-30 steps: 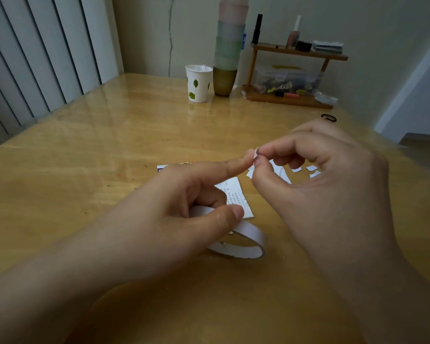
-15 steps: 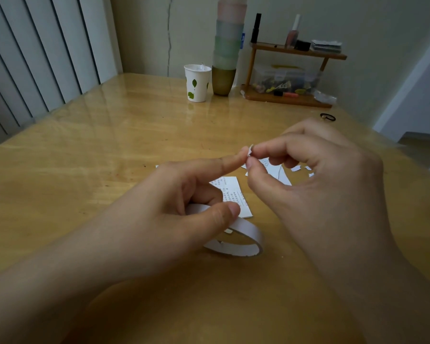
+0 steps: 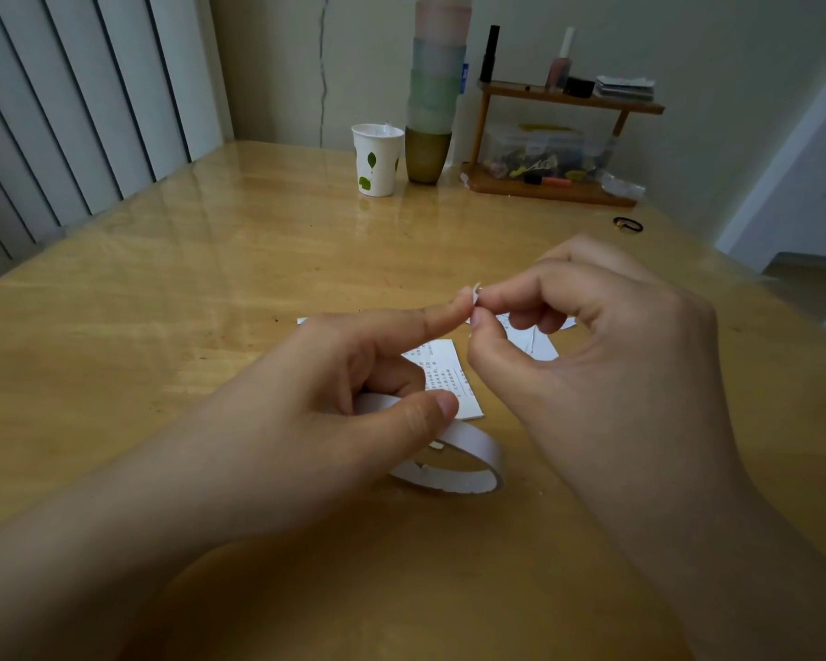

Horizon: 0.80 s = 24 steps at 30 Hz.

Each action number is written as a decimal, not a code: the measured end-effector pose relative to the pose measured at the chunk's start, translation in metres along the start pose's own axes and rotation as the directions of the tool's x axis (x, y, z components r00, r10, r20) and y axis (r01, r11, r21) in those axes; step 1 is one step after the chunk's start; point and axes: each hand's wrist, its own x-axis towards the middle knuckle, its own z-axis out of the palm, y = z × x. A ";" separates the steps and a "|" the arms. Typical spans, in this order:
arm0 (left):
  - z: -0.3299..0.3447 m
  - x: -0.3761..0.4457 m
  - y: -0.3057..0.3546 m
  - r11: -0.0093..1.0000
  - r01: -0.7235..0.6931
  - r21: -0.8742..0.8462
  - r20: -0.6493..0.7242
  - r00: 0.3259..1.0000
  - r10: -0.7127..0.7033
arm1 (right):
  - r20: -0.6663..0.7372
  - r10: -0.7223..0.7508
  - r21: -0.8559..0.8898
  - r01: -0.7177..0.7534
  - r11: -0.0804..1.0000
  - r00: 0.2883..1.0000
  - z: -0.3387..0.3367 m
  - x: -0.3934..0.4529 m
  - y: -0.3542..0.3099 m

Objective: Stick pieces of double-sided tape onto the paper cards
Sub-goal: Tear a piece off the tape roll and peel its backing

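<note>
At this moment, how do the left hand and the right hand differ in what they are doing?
The left hand holds the tape roll low by the table, thumb over its band; the right hand is raised and touches no roll. The left hand's index finger points straight out to the small tape piece; the right hand pinches that piece between curled thumb and finger. Both meet at the piece, above the paper card.

Hands hide most cards; card print too small.
</note>
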 end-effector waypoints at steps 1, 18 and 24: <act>0.000 0.000 0.000 1.000 0.000 -0.002 0.000 1.000 0.000 | 0.002 0.004 0.006 -0.004 1.000 1.000 0.000 0.000 0.000; -0.004 0.002 -0.003 0.998 -0.049 -0.036 0.005 0.999 0.049 | 0.057 0.094 0.134 -0.101 0.986 0.994 0.001 0.002 0.001; -0.004 0.002 -0.001 0.998 -0.041 -0.048 0.009 0.999 0.041 | 0.067 0.112 0.157 -0.121 0.980 0.991 0.002 0.001 0.001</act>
